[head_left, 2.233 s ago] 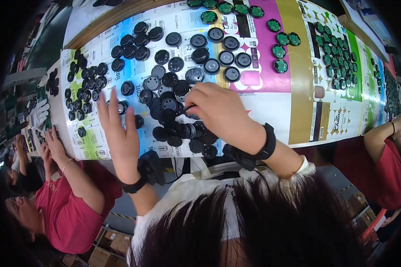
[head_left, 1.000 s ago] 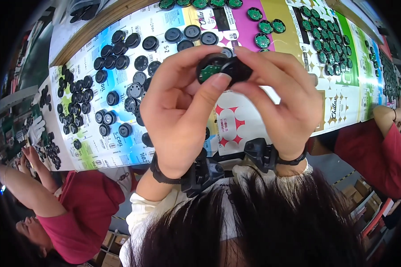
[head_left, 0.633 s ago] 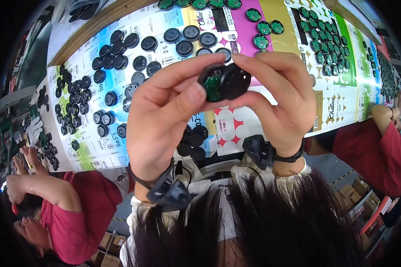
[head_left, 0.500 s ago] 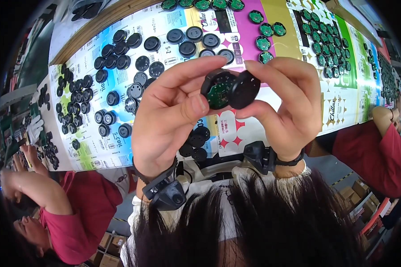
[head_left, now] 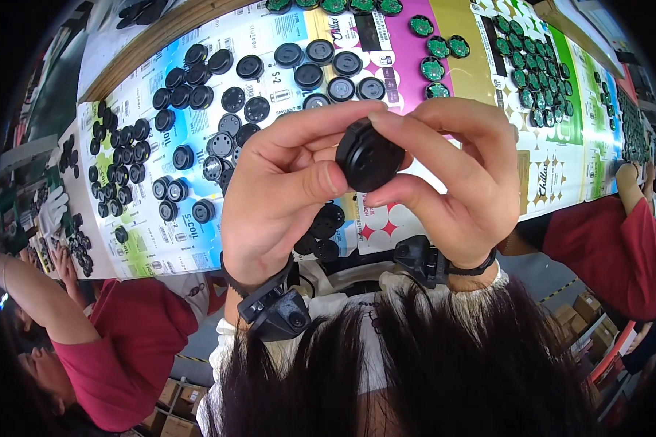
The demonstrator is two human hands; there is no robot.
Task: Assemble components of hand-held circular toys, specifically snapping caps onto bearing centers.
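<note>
Above the table, both hands meet at one small round black case. My left hand (head_left: 266, 189) grips its left edge, the housing (head_left: 348, 146), between thumb and fingers. My right hand (head_left: 470, 182) pinches the round black cap (head_left: 377, 162) with thumb and forefinger. The cap now sits against the housing and covers its inside; whether it is fully seated I cannot tell. Just beyond my hands lie round black cases (head_left: 340, 89), and several flat black discs with holes (head_left: 329, 218) lie below my left hand.
Black cases (head_left: 182, 97) are grouped on the left of the printed-sheet tabletop. Housings with green circuit boards (head_left: 433, 69) stand at the back and right. A wooden rail (head_left: 146, 49) runs along the far left edge. Co-workers in red (head_left: 127, 364) sit at either side.
My right hand has moved left and brought the cap onto the housing, so the green circuit board inside is now hidden. My left hand has stayed nearly in place.
</note>
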